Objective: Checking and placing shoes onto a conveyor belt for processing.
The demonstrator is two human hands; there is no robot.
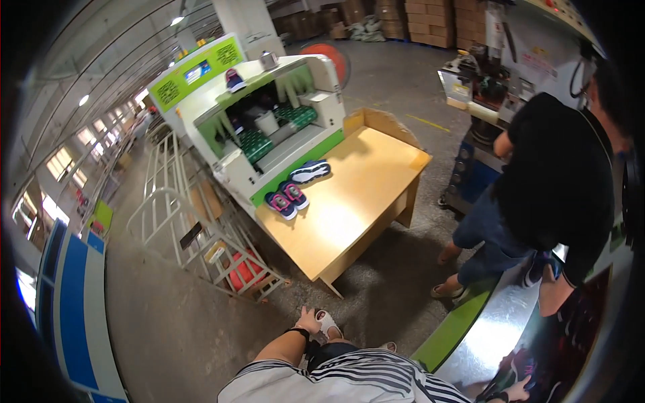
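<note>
My left hand point(308, 321), with a black band at the wrist, hangs low beside my body with its fingers apart and nothing in it. At the lower right edge, my right hand point(518, 389) has its fingers closed on a dark shoe with pink trim point(523, 367). This shoe is at the dark area beside a shiny metal surface point(485, 339); part of it is lost in shadow. On the wooden table point(363, 195) ahead stand a pair of navy and pink shoes point(287, 199). Another navy shoe point(310, 172) lies on its side, showing a white sole.
A white and green machine point(269, 127) with a shoe point(235, 80) on top adjoins the table. A white metal rack point(195, 228) stands left. At right, a co-worker in black point(557, 174) holds a dark shoe point(535, 269) near another machine point(494, 87). Cartons point(428, 20) are stacked behind.
</note>
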